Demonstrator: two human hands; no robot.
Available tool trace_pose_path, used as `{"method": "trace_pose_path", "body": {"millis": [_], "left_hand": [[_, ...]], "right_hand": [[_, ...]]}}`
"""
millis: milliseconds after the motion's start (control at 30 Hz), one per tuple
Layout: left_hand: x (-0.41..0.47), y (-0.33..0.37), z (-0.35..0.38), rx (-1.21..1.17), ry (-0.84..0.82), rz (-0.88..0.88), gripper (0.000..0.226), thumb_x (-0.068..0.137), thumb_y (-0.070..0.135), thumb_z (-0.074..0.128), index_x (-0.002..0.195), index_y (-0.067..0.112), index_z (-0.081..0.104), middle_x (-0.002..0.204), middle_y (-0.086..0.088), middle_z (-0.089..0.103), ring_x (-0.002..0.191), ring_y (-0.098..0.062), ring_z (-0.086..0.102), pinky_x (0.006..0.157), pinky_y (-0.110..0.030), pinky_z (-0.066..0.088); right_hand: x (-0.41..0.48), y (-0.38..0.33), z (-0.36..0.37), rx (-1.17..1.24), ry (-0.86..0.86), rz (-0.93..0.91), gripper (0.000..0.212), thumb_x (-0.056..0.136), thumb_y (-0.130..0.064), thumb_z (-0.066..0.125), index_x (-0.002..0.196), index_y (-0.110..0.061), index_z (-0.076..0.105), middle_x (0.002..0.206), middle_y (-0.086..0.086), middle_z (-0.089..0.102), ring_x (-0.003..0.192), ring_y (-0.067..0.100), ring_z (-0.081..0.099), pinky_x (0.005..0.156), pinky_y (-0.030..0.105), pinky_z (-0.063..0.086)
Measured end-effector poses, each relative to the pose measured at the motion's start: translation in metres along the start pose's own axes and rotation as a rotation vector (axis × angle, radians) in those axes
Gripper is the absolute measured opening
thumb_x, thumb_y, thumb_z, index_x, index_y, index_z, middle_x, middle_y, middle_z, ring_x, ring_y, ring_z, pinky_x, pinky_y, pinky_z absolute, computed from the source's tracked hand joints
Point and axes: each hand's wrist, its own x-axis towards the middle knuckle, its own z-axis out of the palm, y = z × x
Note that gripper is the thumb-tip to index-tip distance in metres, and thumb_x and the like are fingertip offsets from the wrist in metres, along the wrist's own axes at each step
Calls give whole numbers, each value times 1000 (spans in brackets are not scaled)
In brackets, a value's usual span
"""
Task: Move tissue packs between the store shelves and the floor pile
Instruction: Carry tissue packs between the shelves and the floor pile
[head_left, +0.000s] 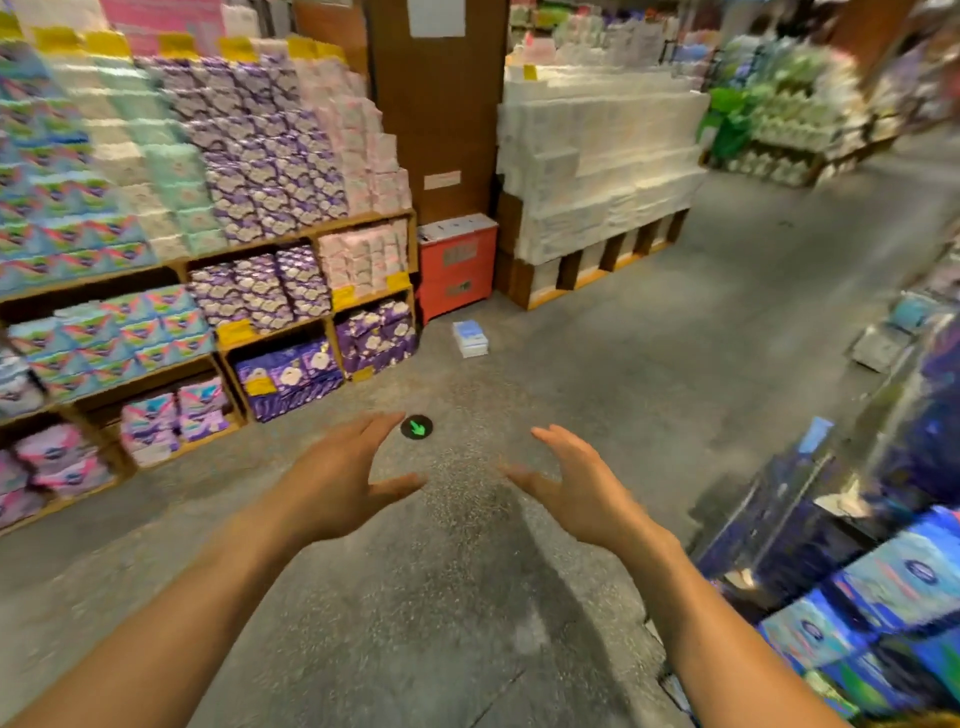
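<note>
- Left hand (337, 483) and right hand (576, 493), lower centre: fingers spread, holding nothing.
- Tissue pack (470, 339) lies alone on the floor (675, 364), centre frame, just beside the red box (457, 265).
- Advice: approach squarely, grip both long sides evenly.

No wording is legible: logos on the packs (904, 577), the yellow shelf tags (234, 332) and the paper sheet (436, 18) on the brown column (441, 114) are blurred. The one clear sign is a round black floor sticker (416, 427) bearing a green arrow that points toward about four o'clock.
</note>
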Motion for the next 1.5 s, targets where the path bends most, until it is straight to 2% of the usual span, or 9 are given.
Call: {"method": "trace_pose_path", "body": {"millis": [100,267,467,600,733,867,1033,1367,1500], "left_hand": [[82,-12,13,-2,-43,63,95,82,83,45,157,27,28,161,4,35,144,-16,37,116,-31,30],[226,-26,31,3,-88,56,109,73,95,26,159,27,26,162,0,34,146,-22,35,117,-35,31],[381,-45,23,12,-112,28,117,68,100,16,159,28,23,163,-2,31,149,-21,30,120,-35,27],[469,-61,32,-42,-144,17,126,61,105,8,160,28,22,165,-2,28,151,-21,27,121,-36,26],[564,-98,42,-65,-164,20,123,63,103,7,161,28,19,165,-2,26,151,-21,27,121,-35,26],[679,-148,49,-67,-150,29,124,63,103,5,160,28,20,165,-3,26,150,-23,28,121,-37,27],[836,-217,39,-73,-187,32,125,62,104,5,160,27,20,166,-3,25,150,-25,28,121,-41,29],[1094,-277,3,-6,-249,84,109,74,96,15,159,28,22,163,-3,32,140,-23,43,117,-39,35],[1191,-295,21,3,-273,34,108,73,98,19,159,34,18,165,1,28,144,-23,38,118,-41,33]], "right_hand": [[57,23,-16,4,37,24,73,93,-54,60,151,-15,41,156,5,39,145,21,32,114,28,26],[183,72,-47,25,-24,34,73,94,-59,54,152,-17,38,157,4,38,146,21,31,117,33,23],[322,106,-114,61,-43,97,83,90,-67,53,157,-24,30,166,0,24,153,17,18,124,37,17],[415,113,-137,-4,-33,108,118,65,-98,31,156,-23,33,164,2,29,151,20,26,122,37,22],[511,114,-141,-27,-101,107,89,87,-75,46,156,-20,33,162,1,31,150,18,26,118,30,21],[641,110,-138,-92,-130,97,106,74,-88,33,157,-22,29,165,5,26,152,22,23,122,37,20],[808,99,-155,-54,-134,176,79,92,-66,50,158,-31,25,167,1,19,153,22,17,122,39,19],[1055,116,-200,-29,-145,253,103,76,-87,37,158,-26,27,165,2,27,151,22,24,122,46,25],[1168,152,-212,-55,-200,203,90,88,-75,44,159,-22,25,166,3,24,153,22,19,124,44,20]]}}
